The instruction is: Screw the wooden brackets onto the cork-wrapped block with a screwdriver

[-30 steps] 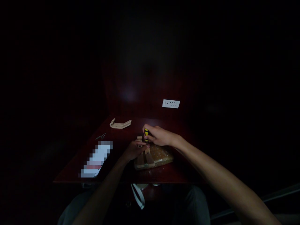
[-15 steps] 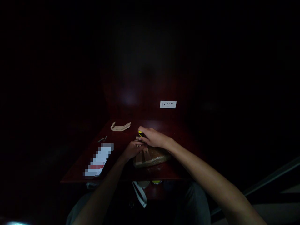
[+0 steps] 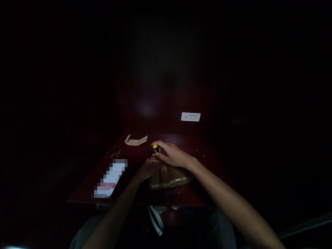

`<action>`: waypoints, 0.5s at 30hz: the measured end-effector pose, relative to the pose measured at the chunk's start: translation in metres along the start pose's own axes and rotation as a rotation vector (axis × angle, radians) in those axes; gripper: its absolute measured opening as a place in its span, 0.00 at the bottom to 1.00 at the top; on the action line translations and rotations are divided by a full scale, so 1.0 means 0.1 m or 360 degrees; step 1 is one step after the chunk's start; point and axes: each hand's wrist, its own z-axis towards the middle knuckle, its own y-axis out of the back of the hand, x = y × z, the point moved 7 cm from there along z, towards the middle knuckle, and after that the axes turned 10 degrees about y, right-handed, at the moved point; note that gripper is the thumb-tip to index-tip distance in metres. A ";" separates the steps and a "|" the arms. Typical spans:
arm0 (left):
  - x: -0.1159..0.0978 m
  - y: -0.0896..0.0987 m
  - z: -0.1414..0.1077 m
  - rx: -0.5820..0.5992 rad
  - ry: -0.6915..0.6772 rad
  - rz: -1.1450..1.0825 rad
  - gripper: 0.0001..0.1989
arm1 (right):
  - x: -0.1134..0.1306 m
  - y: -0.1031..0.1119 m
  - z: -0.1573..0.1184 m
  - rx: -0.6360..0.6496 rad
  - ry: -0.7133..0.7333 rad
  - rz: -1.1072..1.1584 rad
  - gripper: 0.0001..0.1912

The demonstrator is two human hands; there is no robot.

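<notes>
My right hand [image 3: 172,155] is closed round the black-and-yellow handle [image 3: 155,147] of a tool like a screwdriver, held upright; its tip is hidden. Just below and to the left, my left hand [image 3: 149,168] presses its fingers on light wooden pieces [image 3: 164,177]. These pieces lie on a brown package in shiny clear wrap [image 3: 178,175], near the front of the dark red table [image 3: 140,193]. Farther back on the left lies a curved wooden piece [image 3: 137,141].
Several thin metal screws or pins [image 3: 115,154] lie left of my hands. A blurred-out white flat object [image 3: 110,180] is at the front left. A white socket panel [image 3: 190,117] is on the back wall. A pale strap [image 3: 156,221] hangs below the table edge.
The view has shifted slightly. My right hand's fingers have shifted on the handle, and its yellow end now shows more fully. My left hand stays on the wooden pieces.
</notes>
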 end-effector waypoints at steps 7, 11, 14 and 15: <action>0.04 0.00 0.03 0.0015 -0.0080 0.0014 0.15 | -0.03 0.06 -0.03 -0.0064 0.0035 0.0026 0.21; 0.05 0.00 0.02 0.0003 0.0017 -0.0021 0.16 | -0.06 0.09 -0.06 -0.0229 0.0046 0.0090 0.19; 0.04 -0.01 0.01 0.0006 0.0025 -0.0030 0.16 | -0.11 0.08 -0.08 -0.0290 0.0011 0.0070 0.16; 0.03 -0.01 0.01 0.0010 0.0012 -0.0037 0.15 | -0.13 0.07 -0.09 -0.0309 -0.0001 0.0057 0.16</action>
